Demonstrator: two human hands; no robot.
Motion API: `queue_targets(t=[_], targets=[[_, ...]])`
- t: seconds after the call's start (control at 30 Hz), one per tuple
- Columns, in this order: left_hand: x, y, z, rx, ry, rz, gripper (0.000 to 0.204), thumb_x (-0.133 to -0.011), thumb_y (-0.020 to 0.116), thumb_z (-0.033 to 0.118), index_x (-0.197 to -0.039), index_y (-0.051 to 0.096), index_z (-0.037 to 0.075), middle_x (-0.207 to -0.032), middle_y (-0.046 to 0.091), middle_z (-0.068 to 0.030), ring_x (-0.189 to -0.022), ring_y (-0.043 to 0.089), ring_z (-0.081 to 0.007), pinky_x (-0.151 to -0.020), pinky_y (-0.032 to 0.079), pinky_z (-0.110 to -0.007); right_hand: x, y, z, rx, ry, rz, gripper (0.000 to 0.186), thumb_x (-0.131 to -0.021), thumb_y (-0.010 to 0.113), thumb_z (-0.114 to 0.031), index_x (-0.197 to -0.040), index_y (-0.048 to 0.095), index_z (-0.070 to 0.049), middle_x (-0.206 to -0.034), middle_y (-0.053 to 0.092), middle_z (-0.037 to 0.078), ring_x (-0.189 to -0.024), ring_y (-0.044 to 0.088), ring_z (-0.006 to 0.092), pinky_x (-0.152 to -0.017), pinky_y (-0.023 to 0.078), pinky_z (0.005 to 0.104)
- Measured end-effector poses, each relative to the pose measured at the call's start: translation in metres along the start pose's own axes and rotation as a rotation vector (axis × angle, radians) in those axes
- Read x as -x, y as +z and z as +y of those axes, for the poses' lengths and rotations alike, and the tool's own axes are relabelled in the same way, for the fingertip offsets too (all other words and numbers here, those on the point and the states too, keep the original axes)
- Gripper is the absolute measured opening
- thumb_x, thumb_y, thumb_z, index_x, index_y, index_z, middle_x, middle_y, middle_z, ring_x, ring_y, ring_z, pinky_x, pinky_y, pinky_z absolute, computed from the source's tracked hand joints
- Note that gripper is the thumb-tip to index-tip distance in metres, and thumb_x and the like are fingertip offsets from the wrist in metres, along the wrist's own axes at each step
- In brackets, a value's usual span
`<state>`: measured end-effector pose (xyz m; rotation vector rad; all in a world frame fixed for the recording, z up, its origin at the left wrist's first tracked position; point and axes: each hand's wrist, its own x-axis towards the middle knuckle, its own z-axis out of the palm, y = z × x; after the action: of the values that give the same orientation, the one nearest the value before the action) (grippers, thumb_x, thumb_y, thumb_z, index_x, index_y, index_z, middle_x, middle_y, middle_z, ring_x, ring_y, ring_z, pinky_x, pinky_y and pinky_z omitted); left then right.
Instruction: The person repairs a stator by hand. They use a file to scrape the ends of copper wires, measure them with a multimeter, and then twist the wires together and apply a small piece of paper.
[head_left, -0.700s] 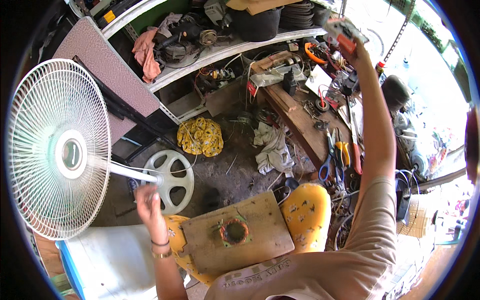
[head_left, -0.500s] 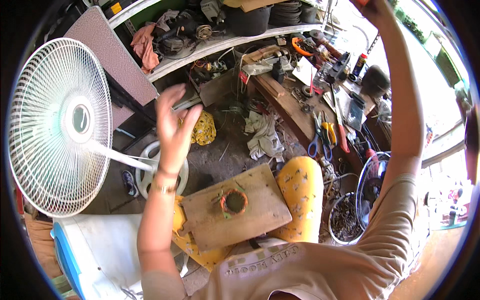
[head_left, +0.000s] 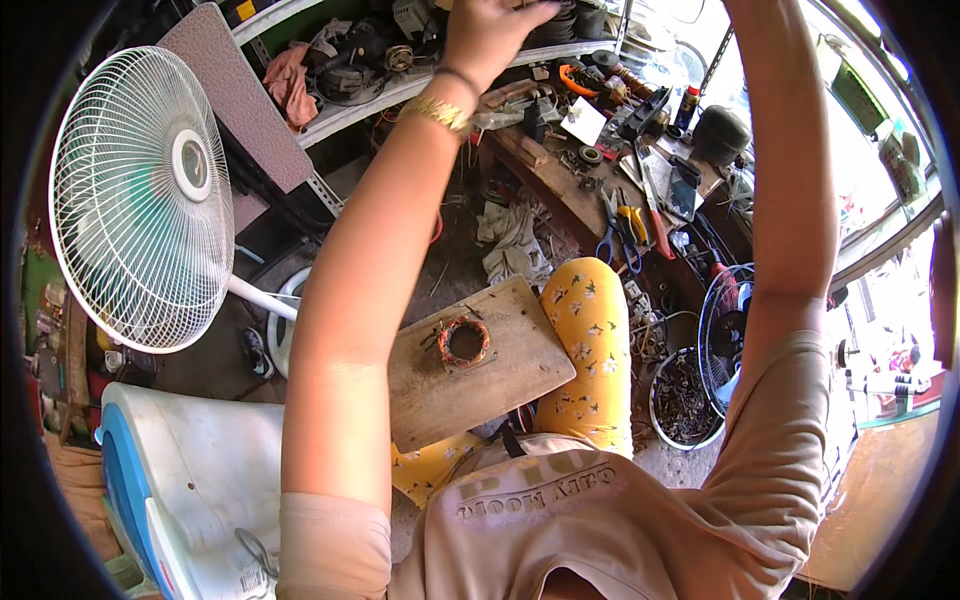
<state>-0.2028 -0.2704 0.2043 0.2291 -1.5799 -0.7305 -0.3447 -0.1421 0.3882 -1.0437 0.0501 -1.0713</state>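
Note:
My left hand (head_left: pixel 490 35) is raised at the top middle, over the back shelf, its thumb stretched out to the right; the other fingers are cut off by the top edge, so its grip is unclear. My right forearm (head_left: pixel 790 170) rises past the top edge at the right, leaving that hand out of sight. Below, a wooden board (head_left: pixel 505 390) lies across my lap with a ring-shaped copper-wound coil (head_left: pixel 480 345) on it. Scissors (head_left: pixel 607 240) and yellow-handled pliers (head_left: pixel 635 220) lie on the wooden bench (head_left: pixel 545 185) to the right.
A white standing fan (head_left: pixel 130 200) is at the left, above a white-and-blue plastic appliance (head_left: pixel 210 460). The metal shelf (head_left: pixel 350 110) behind holds assorted parts. A bucket of scrap (head_left: pixel 685 410) and a round wire guard (head_left: pixel 712 330) stand beside my right leg. A crumpled cloth (head_left: pixel 510 240) lies on the floor.
My left hand has swung from beside the fan up to the top middle. My right hand, earlier holding a grey-and-orange object high at the right, has moved out of the top edge.

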Motion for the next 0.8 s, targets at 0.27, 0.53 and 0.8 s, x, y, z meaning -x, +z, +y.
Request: queue_targets(t=[0.27,0.53,0.8], targets=[[0.091,-0.08,-0.051,-0.359,-0.194,-0.188,0.124,-0.068,0.092,0.046,-0.155,0.017,-0.002,-0.152,0.03,-0.0237,-0.141,0.035,-0.0335,-0.117,0.032,-0.043,0.086,-0.037,0.052,-0.184,0.381,-0.08,0.058,-0.099,0.059,-0.033,-0.131,0.034,0.009,-0.104,0.048,0.02,-0.086,0.058,0.0289,-0.068,0.068,0.0414],[0.083,-0.063,-0.063,0.178,-0.771,-0.417,0.03,-0.101,0.062,0.032,-0.115,0.067,0.006,-0.068,0.05,0.007,-0.055,0.051,-0.0062,-0.063,0.055,-0.026,0.147,-0.091,0.07,-0.034,0.057,0.298,0.055,-0.096,0.056,-0.042,-0.13,0.053,0.002,-0.106,0.068,0.022,-0.077,0.071,0.0312,-0.049,0.063,0.0402],[0.053,-0.187,-0.066,-0.38,-0.677,-0.23,0.025,-0.09,0.074,0.018,-0.114,0.069,0.01,-0.09,0.068,0.0009,-0.07,0.058,-0.0064,-0.052,0.045,-0.021,0.27,-0.21,0.132,0.043,0.113,0.778,0.052,-0.091,0.059,-0.037,-0.13,0.056,-0.002,-0.098,0.073,0.018,-0.069,0.074,0.031,-0.05,0.063,0.0425]])
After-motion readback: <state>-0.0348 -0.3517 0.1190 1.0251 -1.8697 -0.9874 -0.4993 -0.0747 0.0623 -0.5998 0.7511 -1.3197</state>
